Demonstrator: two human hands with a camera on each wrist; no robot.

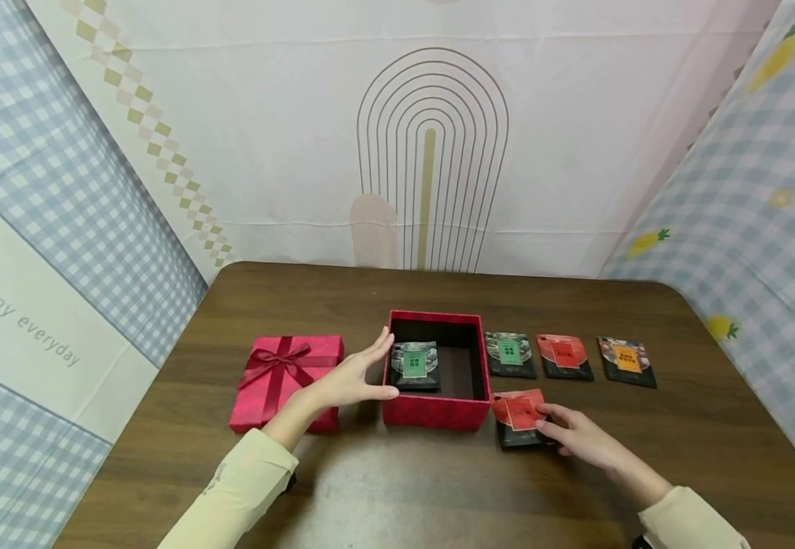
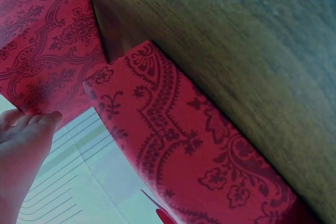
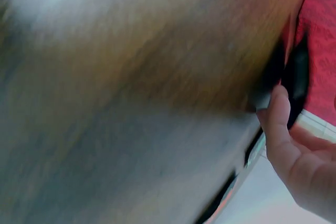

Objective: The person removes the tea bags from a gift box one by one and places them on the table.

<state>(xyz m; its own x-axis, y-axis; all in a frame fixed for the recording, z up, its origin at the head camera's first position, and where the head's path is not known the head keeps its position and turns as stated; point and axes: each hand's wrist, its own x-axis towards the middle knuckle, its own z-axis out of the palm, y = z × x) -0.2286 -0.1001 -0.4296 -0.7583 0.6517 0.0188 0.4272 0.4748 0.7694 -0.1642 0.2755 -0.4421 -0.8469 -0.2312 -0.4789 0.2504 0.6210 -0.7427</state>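
An open red box [image 1: 436, 412] with a dark inside stands mid-table. My left hand [image 1: 352, 380] is spread at its left side, fingers extended along the wall and thumb by the front corner. In the left wrist view its fingertips [image 2: 50, 121] are against the patterned box wall. A green and black sachet [image 1: 414, 366] lies inside the box, on the left. Just right of the box's front corner, my right hand [image 1: 586, 441] pinches a red and black sachet [image 1: 519, 412] by its right edge. The right wrist view shows that sachet [image 3: 298, 77] edge-on, tilted and blurred.
Behind the held sachet, in a row right of the box, lie a green sachet [image 1: 510, 354], a red sachet [image 1: 565, 356] and an orange-labelled sachet [image 1: 626, 361]. The red lid [image 1: 249, 410] with a ribbon bow sits left of the box. Curtains surround the wooden table [image 1: 397, 488].
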